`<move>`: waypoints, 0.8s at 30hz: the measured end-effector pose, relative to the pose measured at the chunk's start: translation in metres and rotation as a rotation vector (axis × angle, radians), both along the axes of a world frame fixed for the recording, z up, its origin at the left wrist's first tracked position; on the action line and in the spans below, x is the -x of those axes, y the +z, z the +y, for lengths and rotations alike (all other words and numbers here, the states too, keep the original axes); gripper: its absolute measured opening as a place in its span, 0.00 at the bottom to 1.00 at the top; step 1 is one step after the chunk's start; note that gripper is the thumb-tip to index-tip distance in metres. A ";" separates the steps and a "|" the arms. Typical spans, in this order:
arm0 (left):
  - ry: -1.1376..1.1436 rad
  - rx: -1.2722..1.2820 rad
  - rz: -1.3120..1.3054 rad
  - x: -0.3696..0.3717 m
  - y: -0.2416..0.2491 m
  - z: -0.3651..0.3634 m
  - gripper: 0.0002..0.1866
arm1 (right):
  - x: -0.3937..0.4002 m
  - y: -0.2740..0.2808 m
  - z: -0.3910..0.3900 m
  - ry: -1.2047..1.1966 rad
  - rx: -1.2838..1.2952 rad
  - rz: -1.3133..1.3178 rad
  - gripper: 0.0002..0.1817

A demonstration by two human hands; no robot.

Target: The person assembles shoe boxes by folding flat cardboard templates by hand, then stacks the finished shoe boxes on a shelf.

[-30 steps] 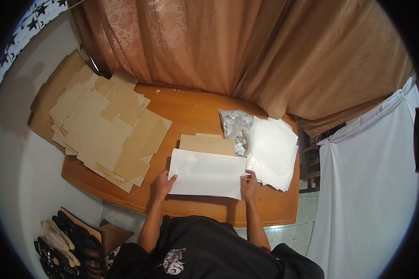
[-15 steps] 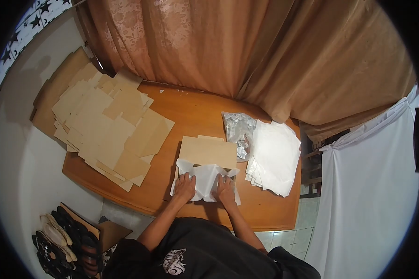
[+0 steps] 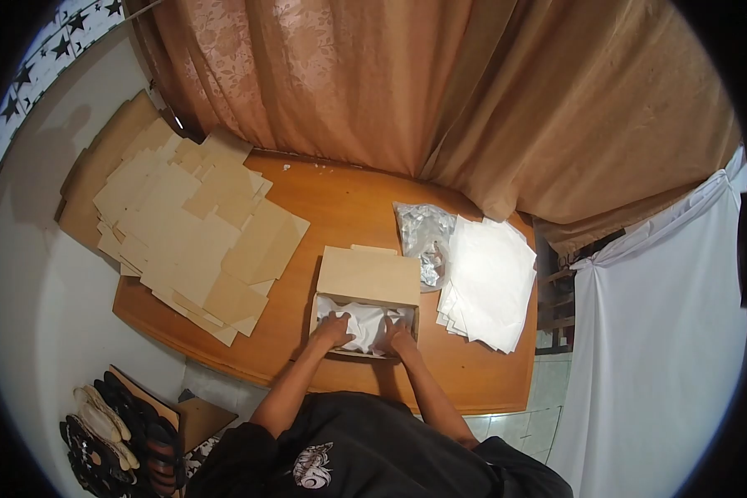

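A small brown cardboard box (image 3: pixel 327 354) stands on the table near my body, with its lid (image 3: pixel 370 276) raised at the far side. White tissue paper (image 3: pixel 363 325) lies crumpled down inside it. At the box's left end my left hand (image 3: pixel 334 330) presses on the paper, fingers apart. My right hand (image 3: pixel 397 338) reaches in at the right end, its fingers stretched against the paper and partly hidden. Whatever lies under the paper cannot be seen.
Flat cardboard pieces (image 3: pixel 174 224) are heaped on the table's left side. Right of the box are a clear plastic bag (image 3: pixel 427 236) with silvery contents and a stack of white paper sheets (image 3: pixel 490 282). Several pairs of sandals (image 3: pixel 120 423) sit at lower left. Brown curtains (image 3: pixel 349 83) hang behind the table (image 3: pixel 473 386).
Both hands have pushed the tissue paper down into the box. Its edges, which hung over the near and side walls, are now inside, and the box's rim shows.
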State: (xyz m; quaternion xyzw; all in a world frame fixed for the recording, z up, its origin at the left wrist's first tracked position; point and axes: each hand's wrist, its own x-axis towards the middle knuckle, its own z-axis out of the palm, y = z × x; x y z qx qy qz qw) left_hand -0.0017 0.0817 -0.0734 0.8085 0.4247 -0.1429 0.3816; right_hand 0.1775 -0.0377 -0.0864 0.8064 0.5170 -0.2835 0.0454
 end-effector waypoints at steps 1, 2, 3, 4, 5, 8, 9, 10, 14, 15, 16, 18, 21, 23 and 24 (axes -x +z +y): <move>0.005 -0.003 -0.002 0.003 0.008 0.002 0.37 | -0.006 0.013 0.000 0.005 -0.003 -0.002 0.42; 0.070 0.007 -0.176 0.008 0.018 0.005 0.30 | -0.014 0.022 -0.004 -0.041 -0.169 0.173 0.38; 0.134 0.018 -0.348 0.014 0.030 0.005 0.25 | -0.017 0.032 -0.009 -0.091 -0.331 0.352 0.34; 0.283 -0.009 -0.436 0.018 0.050 0.003 0.16 | -0.013 0.052 -0.011 -0.147 -0.486 0.292 0.24; 0.280 -0.005 -0.431 0.023 0.063 0.004 0.16 | -0.013 0.069 -0.013 -0.152 -0.483 0.296 0.24; 0.535 -0.181 -0.489 0.039 0.086 0.018 0.12 | -0.028 0.084 -0.021 -0.227 -0.632 0.092 0.14; 0.544 -0.108 -0.527 0.043 0.090 0.024 0.10 | -0.031 0.088 -0.021 -0.225 -0.630 0.095 0.14; 0.553 -0.030 -0.558 0.048 0.090 0.023 0.08 | -0.033 0.090 -0.021 -0.374 -0.566 0.384 0.13; 0.291 0.189 -0.606 0.041 0.040 0.004 0.09 | -0.025 0.070 -0.019 -0.117 -0.347 0.460 0.13; 0.052 0.013 -0.431 0.035 0.026 0.000 0.10 | -0.023 0.052 -0.016 0.084 -0.230 0.350 0.15; -0.185 -0.156 -0.254 0.029 0.009 -0.005 0.11 | -0.021 0.031 -0.014 0.188 -0.135 0.319 0.14; -0.286 -0.072 -0.047 0.019 -0.052 -0.004 0.11 | -0.016 0.003 -0.012 0.280 -0.068 0.247 0.15; -0.389 0.136 0.354 0.007 0.004 0.001 0.17 | -0.007 -0.010 -0.007 0.284 0.012 0.127 0.19; -0.410 0.139 0.421 0.004 0.003 -0.005 0.18 | -0.007 -0.013 -0.008 0.181 0.029 0.075 0.21; -0.421 0.136 0.414 -0.001 0.011 -0.008 0.18 | -0.008 -0.016 -0.010 0.134 -0.011 0.109 0.25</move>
